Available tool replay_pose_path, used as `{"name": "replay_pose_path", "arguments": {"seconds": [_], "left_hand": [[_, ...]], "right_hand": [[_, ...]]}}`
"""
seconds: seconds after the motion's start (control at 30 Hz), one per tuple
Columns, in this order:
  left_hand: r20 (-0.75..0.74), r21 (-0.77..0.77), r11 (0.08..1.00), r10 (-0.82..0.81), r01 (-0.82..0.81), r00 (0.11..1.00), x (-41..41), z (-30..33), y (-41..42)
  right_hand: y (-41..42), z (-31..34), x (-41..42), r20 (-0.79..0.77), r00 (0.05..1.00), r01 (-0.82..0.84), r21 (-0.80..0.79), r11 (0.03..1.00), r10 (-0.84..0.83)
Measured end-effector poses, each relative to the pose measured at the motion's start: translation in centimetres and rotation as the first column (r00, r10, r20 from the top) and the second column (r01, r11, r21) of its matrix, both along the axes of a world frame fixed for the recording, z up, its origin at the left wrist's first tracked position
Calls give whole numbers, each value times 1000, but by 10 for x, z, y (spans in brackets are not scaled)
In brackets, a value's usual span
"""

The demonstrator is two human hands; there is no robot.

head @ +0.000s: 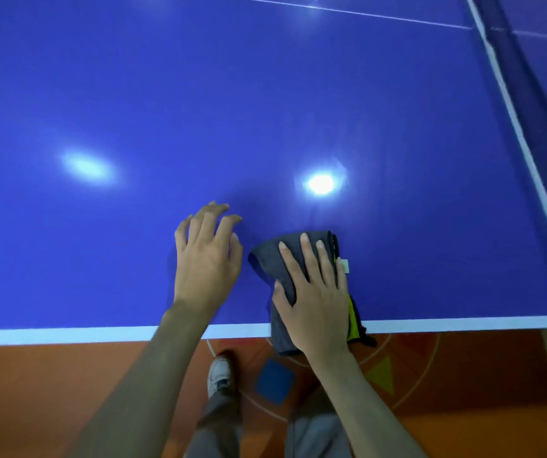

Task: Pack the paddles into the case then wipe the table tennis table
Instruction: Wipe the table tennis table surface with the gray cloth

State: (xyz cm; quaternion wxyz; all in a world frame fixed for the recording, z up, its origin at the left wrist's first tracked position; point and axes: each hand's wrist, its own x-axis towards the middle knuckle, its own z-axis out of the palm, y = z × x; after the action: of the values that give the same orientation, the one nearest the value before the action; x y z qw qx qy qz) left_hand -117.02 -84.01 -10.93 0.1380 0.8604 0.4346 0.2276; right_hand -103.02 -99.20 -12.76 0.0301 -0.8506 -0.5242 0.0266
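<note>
Fingers [305, 256] of the right hand [315, 302] lie straight and flat, pressing a folded dark grey cloth [265, 259] onto the blue bench [265, 110] at its white near edge, the cloth's end hanging over that edge. Just left of the cloth, the left hand [206, 259] rests on the bench, fingers spread, loosely bent, holding nothing.

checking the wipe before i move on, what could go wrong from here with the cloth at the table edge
The grey cloth already hangs over the table's white near edge under the right hand; a pull toward the body could drag it off onto the floor. The left hand rests bare on the blue surface and may leave fingermarks. The net is close on the right, so a wide stroke might snag it.
</note>
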Motion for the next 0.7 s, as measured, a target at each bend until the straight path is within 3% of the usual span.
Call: {"name": "replay_pose_path", "arguments": {"seconds": [0.2, 0.7], "left_hand": [[-8, -68, 996, -66, 65, 998, 64, -6, -53], [-12, -124, 991, -49, 47, 999, 236, -7, -164]], "right_hand": [[-48, 2, 85, 5, 998, 62, 5, 998, -62], [-179, 6, 309, 32, 987, 155, 2, 988, -155]]}}
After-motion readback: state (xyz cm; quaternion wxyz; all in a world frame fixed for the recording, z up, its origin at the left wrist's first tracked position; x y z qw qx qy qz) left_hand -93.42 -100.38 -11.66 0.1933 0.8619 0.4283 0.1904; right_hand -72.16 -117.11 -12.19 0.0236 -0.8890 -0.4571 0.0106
